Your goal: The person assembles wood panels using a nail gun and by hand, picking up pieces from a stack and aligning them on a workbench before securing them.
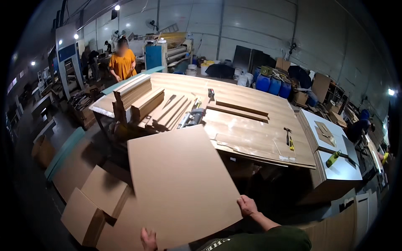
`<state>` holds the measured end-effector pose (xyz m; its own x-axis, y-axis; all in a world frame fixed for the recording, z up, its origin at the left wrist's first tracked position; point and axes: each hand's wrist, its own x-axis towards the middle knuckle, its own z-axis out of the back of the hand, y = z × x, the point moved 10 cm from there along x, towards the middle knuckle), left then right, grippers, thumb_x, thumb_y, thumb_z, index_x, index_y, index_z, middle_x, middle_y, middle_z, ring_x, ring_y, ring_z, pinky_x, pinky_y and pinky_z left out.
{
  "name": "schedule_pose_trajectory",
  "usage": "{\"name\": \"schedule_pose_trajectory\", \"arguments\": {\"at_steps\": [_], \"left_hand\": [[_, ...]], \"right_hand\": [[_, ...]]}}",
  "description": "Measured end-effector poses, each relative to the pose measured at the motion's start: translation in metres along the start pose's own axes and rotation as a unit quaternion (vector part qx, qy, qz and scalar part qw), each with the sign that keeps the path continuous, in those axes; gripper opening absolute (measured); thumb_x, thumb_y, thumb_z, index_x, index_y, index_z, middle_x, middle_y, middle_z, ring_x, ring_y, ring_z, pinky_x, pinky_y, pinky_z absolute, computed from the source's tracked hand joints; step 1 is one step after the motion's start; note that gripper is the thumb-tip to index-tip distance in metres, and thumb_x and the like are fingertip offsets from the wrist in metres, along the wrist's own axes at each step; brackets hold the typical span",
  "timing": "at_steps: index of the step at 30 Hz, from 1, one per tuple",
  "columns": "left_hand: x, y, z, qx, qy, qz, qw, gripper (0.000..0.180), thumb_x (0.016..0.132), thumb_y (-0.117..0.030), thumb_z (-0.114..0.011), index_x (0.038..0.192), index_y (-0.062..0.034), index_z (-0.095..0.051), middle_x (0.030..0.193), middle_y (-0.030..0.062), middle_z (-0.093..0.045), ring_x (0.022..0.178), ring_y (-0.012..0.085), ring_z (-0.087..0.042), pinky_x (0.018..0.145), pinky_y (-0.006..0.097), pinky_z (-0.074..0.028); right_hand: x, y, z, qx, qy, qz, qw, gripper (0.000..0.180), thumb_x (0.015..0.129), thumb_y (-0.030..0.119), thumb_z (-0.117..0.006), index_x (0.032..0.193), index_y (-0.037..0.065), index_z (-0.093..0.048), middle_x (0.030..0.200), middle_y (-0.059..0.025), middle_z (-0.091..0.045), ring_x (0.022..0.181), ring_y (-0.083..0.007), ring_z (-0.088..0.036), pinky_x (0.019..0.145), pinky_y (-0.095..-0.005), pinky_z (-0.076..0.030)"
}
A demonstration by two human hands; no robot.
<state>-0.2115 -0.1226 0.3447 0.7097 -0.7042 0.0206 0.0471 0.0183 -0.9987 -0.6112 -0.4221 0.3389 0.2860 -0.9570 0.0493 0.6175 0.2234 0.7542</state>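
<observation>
A large flat brown board (180, 180) is held in front of me, tilted, its far end overlapping the near edge of the worktable. My right hand (247, 206) is closed on its right edge, near the corner. My left hand (148, 239) grips the near edge at the bottom of the view; part of that hand is cut off. Beyond the board's far edge lies a grey power tool (192, 118) on the worktable (247, 138). Whether the board is thick card or fibreboard I cannot tell.
Stacked brown panels (104, 190) stand at the lower left. Long wood strips (140, 94), a hammer (287, 134) and a yellow-handled cutter (291, 143) lie on the table. A green bottle (333, 159) rests on a white-topped stack at right. A person in orange (122, 62) stands beyond.
</observation>
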Motion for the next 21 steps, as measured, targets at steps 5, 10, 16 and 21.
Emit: {"name": "schedule_pose_trajectory", "arguments": {"at_steps": [5, 10, 16, 21], "left_hand": [[0.009, 0.021, -0.059, 0.044, 0.081, 0.052, 0.994, 0.019, 0.090, -0.012, -0.061, 0.098, 0.0033, -0.054, 0.082, 0.0070, -0.063, 0.074, 0.0100, -0.057, 0.064, 0.027, -0.049], [0.004, 0.000, -0.181, -0.039, 0.135, 0.091, 0.986, 0.018, 0.092, -0.013, -0.062, 0.096, 0.0026, -0.054, 0.082, 0.0050, -0.062, 0.071, 0.0077, -0.056, 0.064, 0.025, -0.049], [0.013, 0.013, -0.317, 0.019, 0.104, 0.074, 0.992, 0.019, 0.093, -0.014, -0.061, 0.098, 0.0040, -0.055, 0.086, 0.0074, -0.064, 0.075, 0.0107, -0.058, 0.068, 0.028, -0.050], [0.001, 0.013, -0.444, -0.077, 0.001, 0.117, 0.990, 0.021, 0.093, -0.013, -0.056, 0.103, 0.0051, -0.052, 0.096, 0.0124, -0.063, 0.085, 0.0168, -0.059, 0.075, 0.033, -0.050]], "right_hand": [[-0.045, -0.056, 0.086, -0.027, -0.011, -0.104, 0.994, 0.037, 0.095, 0.037, -0.050, 0.098, 0.003, -0.063, 0.091, -0.0202, -0.066, 0.086, -0.0350, -0.065, 0.075, -0.0412, -0.050], [-0.030, -0.114, 0.164, -0.056, -0.012, -0.132, 0.990, 0.041, 0.094, 0.040, -0.050, 0.098, 0.002, -0.064, 0.091, -0.0196, -0.066, 0.089, -0.0317, -0.065, 0.077, -0.0390, -0.049], [0.073, -0.225, 0.230, -0.019, 0.080, -0.193, 0.978, 0.049, 0.093, 0.046, -0.051, 0.098, 0.000, -0.066, 0.092, -0.0215, -0.067, 0.088, -0.0329, -0.065, 0.077, -0.0405, -0.049], [0.211, -0.339, 0.280, 0.502, 0.005, -0.240, 0.831, 0.075, 0.094, 0.064, -0.041, 0.135, 0.001, -0.048, 0.105, -0.0066, -0.067, 0.085, -0.0203, -0.061, 0.078, -0.0358, -0.051]]}}
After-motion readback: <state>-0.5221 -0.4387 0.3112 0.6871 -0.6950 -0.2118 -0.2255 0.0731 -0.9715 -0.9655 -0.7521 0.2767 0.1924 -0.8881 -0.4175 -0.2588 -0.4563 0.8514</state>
